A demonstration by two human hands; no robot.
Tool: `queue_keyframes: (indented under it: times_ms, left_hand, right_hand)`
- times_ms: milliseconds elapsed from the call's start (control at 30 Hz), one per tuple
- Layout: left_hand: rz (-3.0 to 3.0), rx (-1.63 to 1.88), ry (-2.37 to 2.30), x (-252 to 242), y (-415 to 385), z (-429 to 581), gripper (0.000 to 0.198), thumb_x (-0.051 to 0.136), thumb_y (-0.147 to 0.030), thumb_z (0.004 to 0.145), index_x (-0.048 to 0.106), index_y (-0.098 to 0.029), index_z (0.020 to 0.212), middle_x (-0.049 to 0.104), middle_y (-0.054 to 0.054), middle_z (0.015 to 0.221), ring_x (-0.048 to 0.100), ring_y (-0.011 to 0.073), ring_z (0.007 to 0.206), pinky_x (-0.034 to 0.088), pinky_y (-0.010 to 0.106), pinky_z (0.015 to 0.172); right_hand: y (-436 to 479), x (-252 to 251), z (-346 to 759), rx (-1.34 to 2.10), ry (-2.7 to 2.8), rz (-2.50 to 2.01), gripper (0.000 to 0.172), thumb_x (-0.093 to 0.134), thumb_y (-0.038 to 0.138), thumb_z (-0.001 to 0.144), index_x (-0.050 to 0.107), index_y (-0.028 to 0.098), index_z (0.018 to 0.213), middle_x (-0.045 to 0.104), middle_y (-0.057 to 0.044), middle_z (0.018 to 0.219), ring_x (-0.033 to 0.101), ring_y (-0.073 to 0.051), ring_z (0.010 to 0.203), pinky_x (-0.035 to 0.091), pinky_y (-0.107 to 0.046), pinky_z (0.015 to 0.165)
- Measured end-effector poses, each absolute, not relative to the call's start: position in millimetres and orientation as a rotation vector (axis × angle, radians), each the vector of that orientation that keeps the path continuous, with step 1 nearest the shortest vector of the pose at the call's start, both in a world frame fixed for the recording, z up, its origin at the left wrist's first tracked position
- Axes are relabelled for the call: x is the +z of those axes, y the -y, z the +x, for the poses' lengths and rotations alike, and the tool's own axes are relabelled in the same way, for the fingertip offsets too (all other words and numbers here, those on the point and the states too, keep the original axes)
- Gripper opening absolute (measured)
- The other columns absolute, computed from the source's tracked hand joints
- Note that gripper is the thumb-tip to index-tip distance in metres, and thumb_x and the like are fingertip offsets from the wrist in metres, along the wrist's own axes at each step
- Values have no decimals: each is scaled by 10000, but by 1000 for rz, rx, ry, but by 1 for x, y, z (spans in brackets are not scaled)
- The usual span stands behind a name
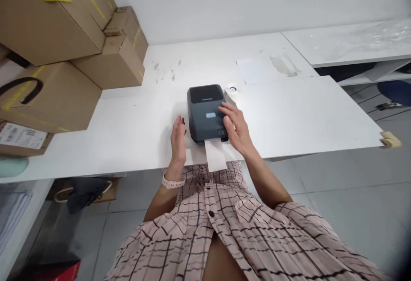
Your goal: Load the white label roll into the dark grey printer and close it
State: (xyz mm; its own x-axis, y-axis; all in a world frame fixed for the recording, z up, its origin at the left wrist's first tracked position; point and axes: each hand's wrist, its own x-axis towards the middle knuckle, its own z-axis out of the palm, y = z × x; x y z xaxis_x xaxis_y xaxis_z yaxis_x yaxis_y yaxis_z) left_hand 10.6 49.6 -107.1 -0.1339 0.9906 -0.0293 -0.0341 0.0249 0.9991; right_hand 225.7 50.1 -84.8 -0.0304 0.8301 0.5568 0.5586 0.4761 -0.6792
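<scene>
**One printer (205,127) closed, one strip (215,156) out**

At far left, at least five cardboard boxes (123,60) stand stacked. Next comes the left hand (178,139), uncurled and seemingly empty, just beside the printer near the front edge of one white table (138,144). The strip hangs from the printer's front — already out, apparently not yet detached. The right hand (236,127) rests on the printer's right side, grasping nothing — one white roll (231,94) lies just beyond.

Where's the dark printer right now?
In the middle of the head view, the dark printer sits on the white table, between the left hand and the right hand, with white paper sticking out at its near edge.
</scene>
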Motion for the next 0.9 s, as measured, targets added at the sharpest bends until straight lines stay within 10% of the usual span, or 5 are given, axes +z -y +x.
queue_keyframes:
  times_ms: [267,600,700,800,900]
  left_hand:
    - [1127,1239,-1231,-114,-53,44,906,718,-606,878,312,-321,1637,385,72,1701,406,344,1552,472,416,1216]
    - [1186,1311,-1387,-117,-26,47,770,637,-636,920,358,-351,1579,374,79,1675,398,313,1530,457,393,1179]
    - [1112,1431,-1625,-129,4,47,490,598,-668,926,617,-283,1229,644,96,1220,625,248,1151,540,374,977]
    - [1036,1202,-1440,-136,20,51,507,592,-707,904,556,-236,719,515,6,693,535,170,695,508,319,688]
    - [853,1024,-1198,-133,16,58,538,720,-709,794,535,-219,669,485,-20,640,468,137,616,447,293,603]
  right_hand:
    - [-37,-110,213,332,1664,-1294,529,348,398,1097,298,374,1624,486,-83,1616,466,-290,1504,445,-577,1229]
    - [-41,-118,207,263,1711,-1319,505,269,291,1089,389,363,1575,519,-61,1592,423,-281,1530,363,-593,1264]
    - [-42,-119,209,281,1711,-1304,472,278,298,1091,468,338,1522,540,-66,1576,417,-272,1531,356,-568,1269]
    - [-42,-121,210,268,1708,-1299,463,269,288,1094,502,312,1493,530,-73,1584,392,-262,1546,342,-545,1277]
    - [-43,-124,210,263,1715,-1285,463,272,283,1095,497,309,1499,524,-73,1591,386,-257,1549,337,-541,1276]
